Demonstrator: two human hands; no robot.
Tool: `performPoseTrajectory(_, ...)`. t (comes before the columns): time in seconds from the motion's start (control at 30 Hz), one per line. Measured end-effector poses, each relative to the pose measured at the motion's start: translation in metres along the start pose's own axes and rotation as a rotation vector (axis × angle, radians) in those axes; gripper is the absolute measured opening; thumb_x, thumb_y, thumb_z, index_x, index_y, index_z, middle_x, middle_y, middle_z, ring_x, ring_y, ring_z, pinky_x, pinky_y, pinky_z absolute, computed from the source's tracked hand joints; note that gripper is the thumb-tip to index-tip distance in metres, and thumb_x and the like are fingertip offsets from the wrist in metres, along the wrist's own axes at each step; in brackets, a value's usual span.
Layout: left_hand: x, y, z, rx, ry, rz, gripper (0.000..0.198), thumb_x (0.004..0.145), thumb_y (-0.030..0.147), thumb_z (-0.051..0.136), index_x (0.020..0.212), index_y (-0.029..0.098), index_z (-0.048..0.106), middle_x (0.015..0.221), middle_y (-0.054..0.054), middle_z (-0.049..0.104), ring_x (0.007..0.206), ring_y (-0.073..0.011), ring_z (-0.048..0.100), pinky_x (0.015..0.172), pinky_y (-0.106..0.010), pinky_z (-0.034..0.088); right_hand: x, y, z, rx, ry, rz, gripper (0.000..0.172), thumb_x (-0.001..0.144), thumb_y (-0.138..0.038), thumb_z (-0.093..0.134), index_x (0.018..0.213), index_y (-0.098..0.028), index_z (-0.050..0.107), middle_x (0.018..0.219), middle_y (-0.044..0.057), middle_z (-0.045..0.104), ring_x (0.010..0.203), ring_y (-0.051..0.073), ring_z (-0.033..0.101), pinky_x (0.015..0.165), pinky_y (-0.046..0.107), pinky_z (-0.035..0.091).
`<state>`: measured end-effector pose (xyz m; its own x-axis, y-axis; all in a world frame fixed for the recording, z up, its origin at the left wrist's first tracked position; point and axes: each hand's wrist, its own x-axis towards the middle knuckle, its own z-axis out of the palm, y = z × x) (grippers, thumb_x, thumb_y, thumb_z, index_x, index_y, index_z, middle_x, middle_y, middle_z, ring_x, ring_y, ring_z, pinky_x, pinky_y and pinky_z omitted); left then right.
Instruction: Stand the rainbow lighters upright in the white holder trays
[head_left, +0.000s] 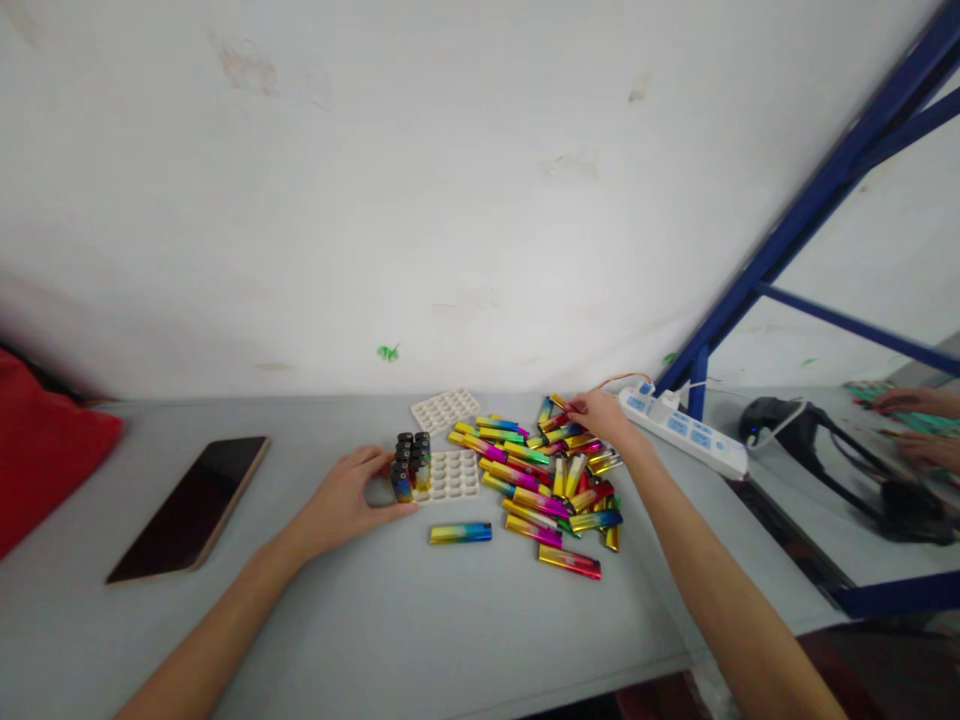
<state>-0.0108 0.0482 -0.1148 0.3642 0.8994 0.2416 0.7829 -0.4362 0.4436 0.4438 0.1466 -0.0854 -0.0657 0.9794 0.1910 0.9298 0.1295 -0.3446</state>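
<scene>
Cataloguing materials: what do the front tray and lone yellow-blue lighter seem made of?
Front tray: probably moulded plastic, matt off-white, judging by its uniform hollows. Lighter: glossy, metallic-looking, from its sheen; metal or coated plastic, unclear.

We view the scene through a single camera worn on the person's head. It faces forward and down across the tabletop (352, 635) toward the wall (450, 200), which fills the upper half of the frame. We see the left hand (337, 502) and right hand (601, 415) near mid-frame, their forearms entering from below. The wide field takes in the blue metal frame (806, 218) at right.
</scene>
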Motion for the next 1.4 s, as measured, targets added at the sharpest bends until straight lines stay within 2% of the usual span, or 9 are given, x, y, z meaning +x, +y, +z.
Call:
performPoseTrajectory(0.13, 0.000, 0.001, -0.001, -0.014, -0.016, -0.004, 0.057, 0.074, 0.074, 0.080, 0.094, 0.022, 0.070, 0.098, -0.008, 0.072, 0.093, -0.0309, 0.068, 0.089, -0.045, 0.056, -0.016, -0.005, -0.008, 0.113, 0.109, -0.007, 0.028, 0.098, -0.039, 0.068, 0.104, -0.017, 0.084, 0.099, 0.012, 0.084, 0.087, 0.024, 0.076, 0.079, 0.033, 0.055)
performPoseTrajectory(0.27, 0.000, 0.003, -0.002, -0.028, -0.024, -0.005, 0.057, 0.072, 0.073, 0.082, 0.096, 0.021, 0.072, 0.099, -0.010, 0.072, 0.093, -0.0315, 0.068, 0.089, -0.045, 0.055, -0.038, -0.035, -0.012, 0.644, 0.280, 0.033, 0.057, 0.096, -0.068, 0.060, 0.107, -0.015, 0.079, 0.073, 0.005, 0.072, 0.060, 0.018, 0.061, 0.057, 0.030, 0.049)
performPoseTrajectory(0.4, -0.001, 0.004, -0.003, -0.033, -0.030, -0.009, 0.057, 0.073, 0.072, 0.081, 0.097, 0.021, 0.073, 0.101, -0.010, 0.072, 0.094, -0.0321, 0.068, 0.088, -0.045, 0.055, -0.049, -0.091, -0.010, 0.949, 0.299, 0.001, 0.049, 0.086, -0.063, 0.077, 0.110, -0.020, 0.077, 0.080, 0.002, 0.070, 0.063, 0.015, 0.055, 0.057, 0.027, 0.048)
performPoseTrajectory(0.63, -0.003, 0.004, -0.002, -0.010, -0.030, -0.009, 0.057, 0.075, 0.074, 0.080, 0.098, 0.022, 0.073, 0.103, -0.010, 0.073, 0.097, -0.0323, 0.069, 0.089, -0.044, 0.054, -0.067, -0.172, 0.034, 1.230, -0.024, -0.085, 0.052, 0.099, -0.076, 0.052, 0.092, -0.025, 0.058, 0.080, 0.002, 0.069, 0.067, 0.018, 0.064, 0.058, 0.030, 0.055)
performPoseTrajectory(0.77, -0.002, 0.005, -0.004, -0.022, -0.041, -0.016, 0.056, 0.075, 0.072, 0.081, 0.099, 0.022, 0.073, 0.103, -0.008, 0.073, 0.098, -0.0318, 0.069, 0.091, -0.043, 0.054, -0.089, -0.189, 0.055, 1.187, -0.204, -0.098, 0.048, 0.103, -0.074, 0.045, 0.091, -0.028, 0.050, 0.061, -0.006, 0.050, 0.048, 0.015, 0.045, 0.047, 0.027, 0.042)
performPoseTrajectory(0.93, -0.001, 0.008, -0.005, -0.036, -0.037, -0.007, 0.054, 0.074, 0.072, 0.081, 0.096, 0.022, 0.073, 0.098, -0.007, 0.072, 0.094, -0.0307, 0.068, 0.088, -0.043, 0.054, -0.100, -0.194, 0.059, 0.847, 0.005, -0.104, 0.052, 0.102, -0.062, 0.053, 0.068, -0.025, 0.044, 0.063, -0.003, 0.047, 0.061, 0.016, 0.045, 0.057, 0.028, 0.035)
performPoseTrajectory(1.07, -0.001, 0.007, -0.004, -0.028, -0.031, -0.013, 0.054, 0.073, 0.072, 0.082, 0.094, 0.023, 0.072, 0.098, -0.007, 0.072, 0.094, -0.0310, 0.068, 0.088, -0.044, 0.053, -0.100, -0.196, 0.064, 0.755, 0.037, -0.035, 0.050, 0.098, -0.049, 0.057, 0.057, -0.025, 0.039, 0.053, -0.005, 0.040, 0.055, 0.015, 0.042, 0.057, 0.029, 0.030)
performPoseTrajectory(1.2, -0.002, 0.006, -0.003, -0.024, -0.030, -0.009, 0.055, 0.075, 0.071, 0.081, 0.097, 0.022, 0.073, 0.099, -0.008, 0.071, 0.095, -0.0309, 0.067, 0.089, -0.043, 0.052, -0.100, -0.198, 0.068, 0.730, 0.024, -0.043, 0.043, 0.095, -0.042, 0.054, 0.058, -0.025, 0.040, 0.053, -0.004, 0.045, 0.055, 0.015, 0.044, 0.057, 0.030, 0.029)
performPoseTrajectory(1.4, -0.004, 0.008, -0.003, -0.030, -0.034, -0.018, 0.061, 0.076, 0.075, 0.079, 0.104, 0.021, 0.074, 0.100, -0.007, 0.069, 0.095, -0.0299, 0.066, 0.088, -0.041, 0.052, -0.104, -0.200, 0.060, 0.724, 0.050, -0.111, 0.044, 0.102, -0.058, 0.051, 0.073, -0.024, 0.049, 0.064, -0.003, 0.054, 0.061, 0.017, 0.049, 0.059, 0.029, 0.033)
